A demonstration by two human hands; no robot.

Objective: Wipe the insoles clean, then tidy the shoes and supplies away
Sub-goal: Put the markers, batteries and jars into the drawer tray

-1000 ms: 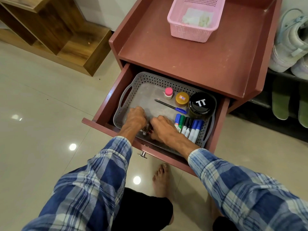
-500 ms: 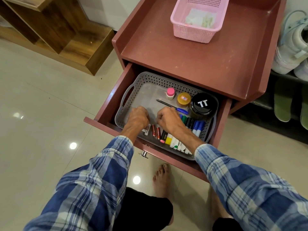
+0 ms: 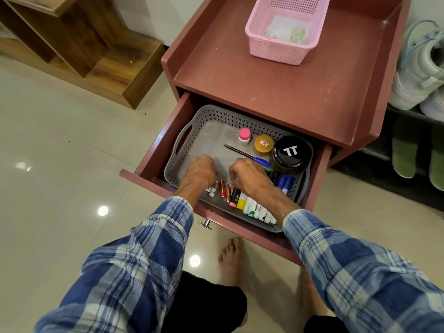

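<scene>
here, left hand (image 3: 201,173) and right hand (image 3: 248,177) both knuckles-up in grey perforated tray (image 3: 216,114), fingers curled down over red batteries (image 3: 224,188); fingertips hidden, cannot tell if either grips anything. likely step: lining up small supplies in open drawer (image 3: 153,150). do well: nudge batteries parallel, snug beside white tubes (image 3: 257,209) and marker pens (image 3: 283,182), clear of black-lidded jar (image 3: 290,152). pink basket (image 3: 274,50) with crumpled wipes (image 3: 286,32) on cabinet top (image 3: 264,92); white sneakers (image 3: 415,78) on rack at right, green insoles (image 3: 404,150) below.

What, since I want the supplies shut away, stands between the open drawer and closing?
Both hands: the left hand and right hand reach over the drawer front into the grey tray. Nothing else visible blocks it.
</scene>
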